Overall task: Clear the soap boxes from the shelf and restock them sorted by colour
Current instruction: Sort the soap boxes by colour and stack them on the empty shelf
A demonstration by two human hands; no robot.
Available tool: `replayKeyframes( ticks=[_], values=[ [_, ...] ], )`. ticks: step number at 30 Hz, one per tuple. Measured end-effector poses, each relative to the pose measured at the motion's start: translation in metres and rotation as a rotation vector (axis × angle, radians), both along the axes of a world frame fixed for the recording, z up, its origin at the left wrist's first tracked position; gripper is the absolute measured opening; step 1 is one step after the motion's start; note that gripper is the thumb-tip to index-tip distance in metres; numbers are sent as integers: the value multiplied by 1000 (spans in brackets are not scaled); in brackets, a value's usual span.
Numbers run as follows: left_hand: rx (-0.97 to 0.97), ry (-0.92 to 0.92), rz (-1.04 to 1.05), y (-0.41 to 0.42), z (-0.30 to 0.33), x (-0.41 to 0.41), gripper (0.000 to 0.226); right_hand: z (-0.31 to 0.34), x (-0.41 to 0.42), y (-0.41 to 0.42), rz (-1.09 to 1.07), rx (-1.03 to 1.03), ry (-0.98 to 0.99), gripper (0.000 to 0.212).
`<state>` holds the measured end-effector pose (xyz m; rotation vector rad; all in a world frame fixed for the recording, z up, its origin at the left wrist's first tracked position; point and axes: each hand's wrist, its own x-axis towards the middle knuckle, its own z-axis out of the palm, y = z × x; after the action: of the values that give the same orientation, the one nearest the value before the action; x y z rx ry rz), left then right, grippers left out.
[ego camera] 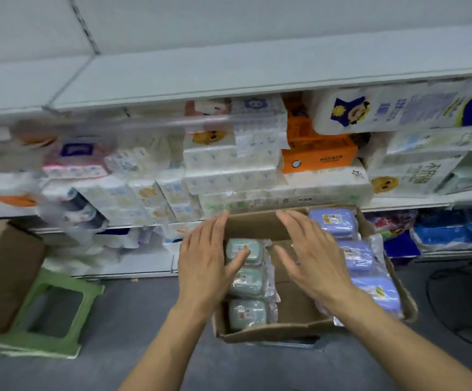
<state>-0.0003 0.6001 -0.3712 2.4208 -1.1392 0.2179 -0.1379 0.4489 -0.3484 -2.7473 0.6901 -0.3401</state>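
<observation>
Green plastic stool (45,314) sits on the floor at far left, beside the cardboard box (271,331). Over it the left hand (203,266) hovers, fingers straight and apart, above the green soap boxes (247,283). Right hand (311,255), likewise spread and empty, hangs beside the blue soap boxes (356,255).

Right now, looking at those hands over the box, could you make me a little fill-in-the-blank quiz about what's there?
1. The soap boxes sit in a ____ box on the floor.
2. The green soap boxes lie under the ____ hand.
3. The row by the right hand is coloured ____.
4. Both hands hold ____.

Missing words: cardboard; left; blue; nothing
</observation>
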Motion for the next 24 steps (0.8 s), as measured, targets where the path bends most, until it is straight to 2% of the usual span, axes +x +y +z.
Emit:
replayKeyframes(
  ticks=[7,15,19,24],
  values=[
    [45,-44,122,163,19,103,74,14,124,138,108,23,-79,61],
    [172,13,256,358,23,202,76,7,253,304,209,103,-91,62],
    [251,42,270,428,19,242,78,6,311,371,302,134,-36,63],
    [165,184,372,490,7,296,74,1,387,422,393,137,17,62]
  ],
)
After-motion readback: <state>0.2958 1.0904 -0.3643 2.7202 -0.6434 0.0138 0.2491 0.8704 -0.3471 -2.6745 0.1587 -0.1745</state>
